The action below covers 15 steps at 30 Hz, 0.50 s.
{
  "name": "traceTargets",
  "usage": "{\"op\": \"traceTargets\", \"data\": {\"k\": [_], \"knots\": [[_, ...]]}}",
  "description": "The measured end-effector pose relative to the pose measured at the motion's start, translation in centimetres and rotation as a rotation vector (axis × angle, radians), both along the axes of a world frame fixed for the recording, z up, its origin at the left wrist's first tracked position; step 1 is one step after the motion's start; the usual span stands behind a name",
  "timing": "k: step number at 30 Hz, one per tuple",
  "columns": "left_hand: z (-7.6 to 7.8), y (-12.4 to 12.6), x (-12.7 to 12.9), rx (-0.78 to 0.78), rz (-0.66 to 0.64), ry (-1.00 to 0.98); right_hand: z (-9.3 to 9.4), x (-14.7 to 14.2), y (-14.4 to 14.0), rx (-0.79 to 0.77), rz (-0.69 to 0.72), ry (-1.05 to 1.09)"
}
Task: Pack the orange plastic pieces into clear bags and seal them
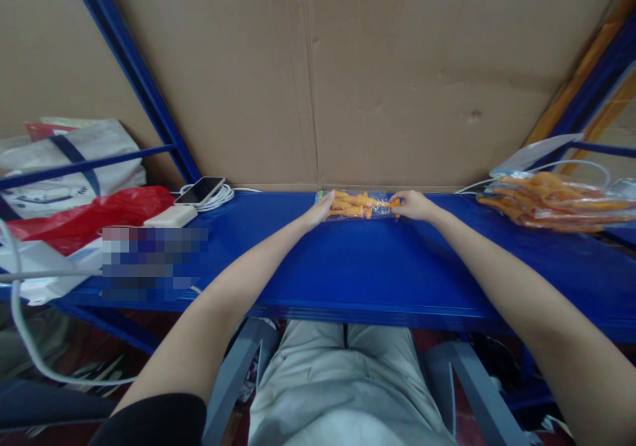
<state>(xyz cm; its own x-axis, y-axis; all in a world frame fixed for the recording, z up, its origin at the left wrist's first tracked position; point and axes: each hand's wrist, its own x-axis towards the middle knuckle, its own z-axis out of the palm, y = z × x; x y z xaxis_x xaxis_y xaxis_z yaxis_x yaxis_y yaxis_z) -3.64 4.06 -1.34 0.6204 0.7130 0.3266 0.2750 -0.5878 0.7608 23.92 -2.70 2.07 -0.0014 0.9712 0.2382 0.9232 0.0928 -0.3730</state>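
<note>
A clear plastic bag of orange plastic pieces [355,204] lies lengthwise at the back of the blue shelf, close to the cardboard. Several long pieces show through the film, some with ridged ends; their exact kind is not clear. My left hand [319,213] is closed on the bag's left end, thumb on top, beside a small colourful label. At the opposite end, my right hand [413,205] pinches the bag between thumb and fingers. The undersides of both grips are hidden.
A stack of bagged orange pieces [546,201] sits at the right. Leftward are a phone [201,191] on a coiled white cable, a white box [171,216], a red plastic bag [114,207] and a cloth bag [109,154]. Blue posts [134,68] frame the cardboard wall [397,81].
</note>
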Motion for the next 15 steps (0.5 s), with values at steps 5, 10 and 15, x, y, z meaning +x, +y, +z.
{"op": "traceTargets", "data": {"k": [5,10,15], "knots": [[0.08,-0.04,0.10,-0.107,-0.037,-0.058,-0.15,0.58,-0.03,-0.024,0.115,0.093],[0.03,-0.22,0.18,-0.119,-0.028,-0.117,-0.18,1.03,0.03,-0.029,0.133,0.185],[0.08,-0.50,0.17,-0.133,-0.042,-0.139,-0.48,0.72,0.42,0.008,0.150,0.232]]}}
